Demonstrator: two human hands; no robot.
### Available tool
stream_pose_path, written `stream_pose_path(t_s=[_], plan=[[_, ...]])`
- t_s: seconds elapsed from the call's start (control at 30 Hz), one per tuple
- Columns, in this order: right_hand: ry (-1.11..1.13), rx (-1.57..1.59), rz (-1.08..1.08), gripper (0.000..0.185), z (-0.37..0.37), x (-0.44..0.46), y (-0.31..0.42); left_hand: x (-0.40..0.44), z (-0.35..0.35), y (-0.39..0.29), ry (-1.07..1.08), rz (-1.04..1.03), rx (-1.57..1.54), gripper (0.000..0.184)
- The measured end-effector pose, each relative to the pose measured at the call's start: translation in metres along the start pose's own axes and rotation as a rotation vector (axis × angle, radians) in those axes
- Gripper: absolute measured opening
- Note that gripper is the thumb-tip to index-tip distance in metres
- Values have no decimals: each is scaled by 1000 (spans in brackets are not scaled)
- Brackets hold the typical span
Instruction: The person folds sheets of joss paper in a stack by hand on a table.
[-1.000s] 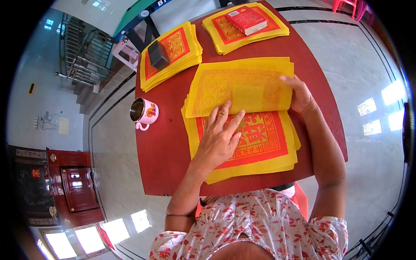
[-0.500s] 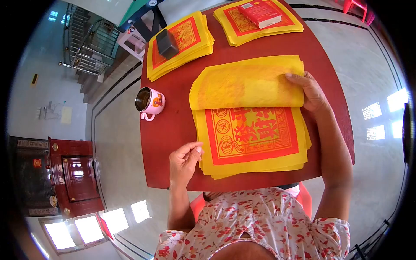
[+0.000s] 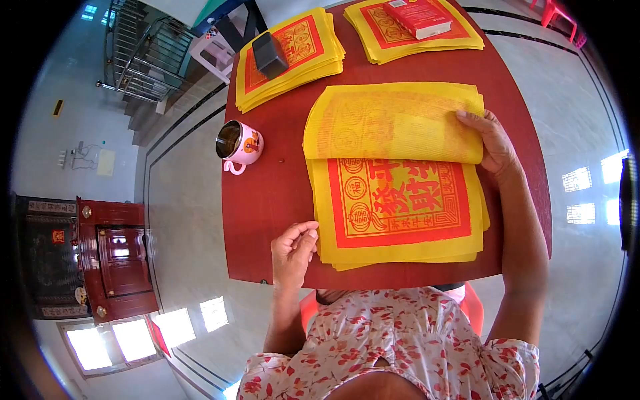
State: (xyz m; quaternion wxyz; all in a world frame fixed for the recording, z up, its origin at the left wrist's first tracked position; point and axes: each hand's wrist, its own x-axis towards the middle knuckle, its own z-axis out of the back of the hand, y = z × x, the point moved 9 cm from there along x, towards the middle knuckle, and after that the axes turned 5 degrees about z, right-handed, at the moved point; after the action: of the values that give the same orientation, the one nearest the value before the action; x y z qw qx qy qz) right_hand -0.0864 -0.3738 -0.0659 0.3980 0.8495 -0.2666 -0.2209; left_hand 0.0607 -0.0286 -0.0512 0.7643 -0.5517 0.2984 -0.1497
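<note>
paper sheet [image 3: 393, 123] is lying across the twelve o'clock half of a yellow pile [image 3: 400, 250] on the table [image 3: 280, 193], its visible part stretching longest from nine to three o'clock. the nearer right hand [image 3: 497, 143] is pinching its three o'clock edge. the left hand [image 3: 293, 252] is curling beside the pile's eight o'clock edge, fingertips close to the thumb; whether they are gripping paper i cannot tell.

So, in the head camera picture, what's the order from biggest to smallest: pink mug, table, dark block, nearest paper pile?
1. Table
2. Nearest paper pile
3. Pink mug
4. Dark block
</note>
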Motion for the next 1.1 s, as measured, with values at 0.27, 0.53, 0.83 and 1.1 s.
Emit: stream_pose_path(t_s=[0.27, 0.53, 0.83, 1.1], plan=[[4, -3, 7, 27, 0, 0, 1, 1, -1, -2, 16, -20, -78, 17], [-16, -2, 0, 27, 1, 0, 0, 0, -2, -3, 47, 58, -168, 17], [-30, -14, 7, 28, 2, 1, -1, 1, -5, 5, 66, 222, -465, 11], [-7, 6, 11, 26, 1, 1, 0, 2, -8, -2, 50, 135, -511, 10]])
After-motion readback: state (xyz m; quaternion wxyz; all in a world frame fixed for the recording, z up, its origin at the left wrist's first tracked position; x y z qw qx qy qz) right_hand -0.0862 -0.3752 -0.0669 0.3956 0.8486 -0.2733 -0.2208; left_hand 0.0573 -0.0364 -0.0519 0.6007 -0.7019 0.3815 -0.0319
